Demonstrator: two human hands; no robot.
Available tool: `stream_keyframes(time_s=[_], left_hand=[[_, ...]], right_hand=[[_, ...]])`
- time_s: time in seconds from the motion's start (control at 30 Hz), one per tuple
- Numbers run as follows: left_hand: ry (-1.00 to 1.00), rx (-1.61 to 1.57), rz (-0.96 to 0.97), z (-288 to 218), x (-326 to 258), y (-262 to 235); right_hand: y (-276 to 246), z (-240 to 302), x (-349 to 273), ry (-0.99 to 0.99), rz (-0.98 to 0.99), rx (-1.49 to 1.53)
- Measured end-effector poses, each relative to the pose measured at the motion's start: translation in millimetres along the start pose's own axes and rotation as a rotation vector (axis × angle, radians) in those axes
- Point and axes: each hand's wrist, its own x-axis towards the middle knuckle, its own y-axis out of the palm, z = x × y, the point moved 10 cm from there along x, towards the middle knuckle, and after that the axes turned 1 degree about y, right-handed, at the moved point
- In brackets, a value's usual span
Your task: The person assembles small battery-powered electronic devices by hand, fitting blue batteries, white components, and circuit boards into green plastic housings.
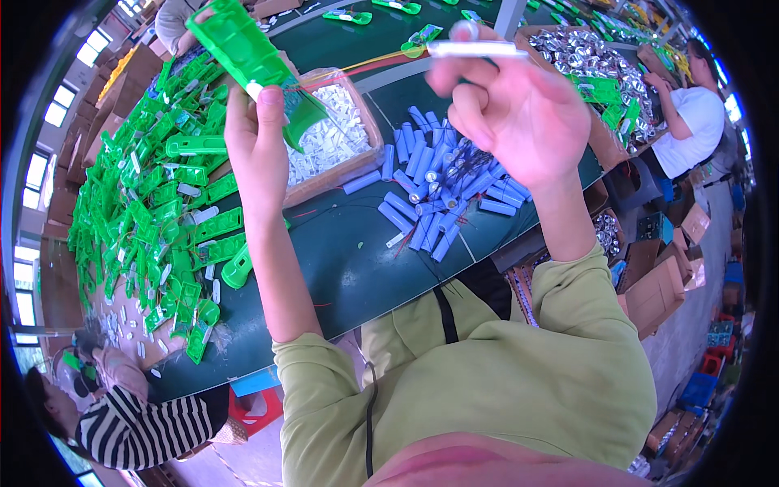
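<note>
My left hand is closed round a bright green plastic housing, held up over the table with its hollow side showing. Thumb and fingers grip its lower end, where a small white part and a curved green piece show. From there, yellow and red wires stretch across to my right hand. That hand is raised and slightly blurred, its fingers bent round a white bar-shaped piece. A round silvery part shows just above the bar; what it belongs to is unclear.
A heap of green housings covers the table's left. A carton of small white parts stands mid-table beside blue cylindrical cells with wires. Silvery cups fill a box at right. Other people sit at left and right.
</note>
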Motion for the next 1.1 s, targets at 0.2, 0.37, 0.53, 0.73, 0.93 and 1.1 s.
stream_keyframes(time_s=[0.2, 0.37, 0.53, 0.73, 0.93, 1.1], left_hand=[[0.044, 0.094, 0.283, -14, -13, 37], [0.058, 0.055, 0.359, -10, -20, 50], [0.045, 0.106, 0.33, -7, -18, 50], [0.042, 0.304, 0.37, -2, -23, 62], [0.238, 0.693, 0.278, -14, -23, 68], [0.223, 0.658, 0.38, -7, -29, 82]], right_hand=[[-19, 16, 16, -0.091, 0.165, -0.412], [-17, -9, 47, 0.087, 0.176, -0.603], [-26, -9, 59, -0.017, 0.072, -0.532], [-62, 4, 56, -0.474, -0.314, -0.569], [-82, -41, 63, -0.099, -0.47, -0.147], [-84, -40, 64, -0.26, -0.461, -0.102]])
